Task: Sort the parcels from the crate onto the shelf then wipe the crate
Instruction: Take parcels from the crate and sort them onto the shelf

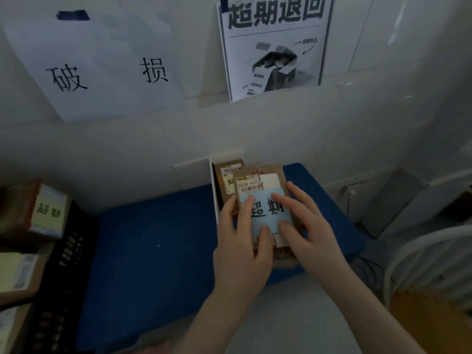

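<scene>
Parcels are being sorted at the right-centre of the frame, under the printed notice (274, 44) for overdue returns. Both hands rest on a brown cardboard parcel (263, 180) carrying a blue slip (267, 210) with handwritten characters. The left hand (242, 241) lies flat with fingers spread over the slip's left side, and the right hand (304, 228) is pressed open over its right side; neither is clenched, both are pushing down on the parcel, not gripping it. This parcel lies on the blue surface (153, 238), overlapping a second parcel (227, 175) behind it, just beside a white divider (214, 185). A black crate (66, 251) sits at the lower left, with further parcels (48, 208) to its left.

To do this step well, I judge the parcel should be slid square against the one behind, label facing up and readable, kept on the right side of the divider, clear of the section under the handwritten sign (102, 70).
</scene>
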`<action>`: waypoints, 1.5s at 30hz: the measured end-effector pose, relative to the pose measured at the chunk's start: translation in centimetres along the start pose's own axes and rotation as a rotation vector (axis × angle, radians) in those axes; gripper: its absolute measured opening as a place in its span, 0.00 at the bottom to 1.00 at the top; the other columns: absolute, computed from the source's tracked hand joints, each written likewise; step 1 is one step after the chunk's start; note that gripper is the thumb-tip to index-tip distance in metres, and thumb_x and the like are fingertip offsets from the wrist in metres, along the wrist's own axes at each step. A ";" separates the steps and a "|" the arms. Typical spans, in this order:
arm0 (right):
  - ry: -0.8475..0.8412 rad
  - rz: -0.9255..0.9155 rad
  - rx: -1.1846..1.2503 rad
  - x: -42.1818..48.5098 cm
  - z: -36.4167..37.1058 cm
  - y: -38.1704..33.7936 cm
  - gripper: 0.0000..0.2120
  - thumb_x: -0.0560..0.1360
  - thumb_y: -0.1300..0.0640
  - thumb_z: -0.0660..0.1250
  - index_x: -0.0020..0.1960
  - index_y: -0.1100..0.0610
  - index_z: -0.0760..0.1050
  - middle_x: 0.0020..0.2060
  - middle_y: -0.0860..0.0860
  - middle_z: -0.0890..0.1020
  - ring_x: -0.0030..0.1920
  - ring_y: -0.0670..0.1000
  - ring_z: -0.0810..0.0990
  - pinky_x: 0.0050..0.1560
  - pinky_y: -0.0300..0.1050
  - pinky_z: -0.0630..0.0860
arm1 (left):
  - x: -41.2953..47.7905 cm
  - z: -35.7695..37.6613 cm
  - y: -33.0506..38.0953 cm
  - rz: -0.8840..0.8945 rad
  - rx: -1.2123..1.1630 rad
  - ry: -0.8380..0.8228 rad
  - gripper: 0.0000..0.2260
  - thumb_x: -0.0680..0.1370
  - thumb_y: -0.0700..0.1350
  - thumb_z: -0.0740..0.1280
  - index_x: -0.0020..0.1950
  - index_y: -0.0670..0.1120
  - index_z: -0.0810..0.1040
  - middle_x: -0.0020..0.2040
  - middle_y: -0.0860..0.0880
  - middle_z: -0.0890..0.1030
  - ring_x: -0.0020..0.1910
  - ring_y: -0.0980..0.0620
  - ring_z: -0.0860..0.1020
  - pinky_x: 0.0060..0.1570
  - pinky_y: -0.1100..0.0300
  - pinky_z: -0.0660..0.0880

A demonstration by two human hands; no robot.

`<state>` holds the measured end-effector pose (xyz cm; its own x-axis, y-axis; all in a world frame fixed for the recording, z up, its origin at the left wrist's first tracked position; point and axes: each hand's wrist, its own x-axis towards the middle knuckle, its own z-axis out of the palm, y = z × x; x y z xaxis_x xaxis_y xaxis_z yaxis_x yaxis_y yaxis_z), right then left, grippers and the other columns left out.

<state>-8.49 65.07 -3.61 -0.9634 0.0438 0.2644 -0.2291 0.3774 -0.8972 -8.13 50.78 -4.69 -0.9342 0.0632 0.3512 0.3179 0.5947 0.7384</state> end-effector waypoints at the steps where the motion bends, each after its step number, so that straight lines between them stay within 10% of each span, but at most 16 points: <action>1: 0.004 0.001 -0.003 0.3 -0.2 0.4 0.21 0.76 0.63 0.65 0.66 0.48 0.73 0.72 0.38 0.61 0.66 0.32 0.65 0.52 0.28 0.75 | 0.3 0.5 0.0 -0.003 -0.004 -0.008 0.26 0.76 0.60 0.53 0.74 0.61 0.55 0.73 0.60 0.53 0.63 0.60 0.68 0.41 0.62 0.80; 12: -0.055 0.061 0.011 6.4 -4.6 7.5 0.21 0.76 0.63 0.65 0.62 0.41 0.72 0.71 0.36 0.61 0.65 0.30 0.64 0.50 0.28 0.75 | 5.7 9.1 -0.4 -0.072 -0.022 -0.043 0.26 0.76 0.63 0.51 0.73 0.63 0.52 0.74 0.62 0.49 0.66 0.63 0.63 0.47 0.70 0.76; 45: -0.321 0.159 -0.124 25.1 0.3 21.6 0.19 0.77 0.57 0.66 0.67 0.46 0.71 0.74 0.46 0.58 0.66 0.41 0.62 0.49 0.22 0.64 | 22.4 17.7 -11.6 -0.230 0.585 -0.237 0.26 0.78 0.57 0.56 0.75 0.50 0.59 0.73 0.43 0.61 0.70 0.44 0.62 0.67 0.46 0.62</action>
<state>-37.70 74.06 -16.46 -0.9847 -0.1734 -0.0168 -0.0732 0.4995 -0.8632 -35.64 59.47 -15.60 -0.9992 0.0172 0.0369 0.0282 0.9462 0.3223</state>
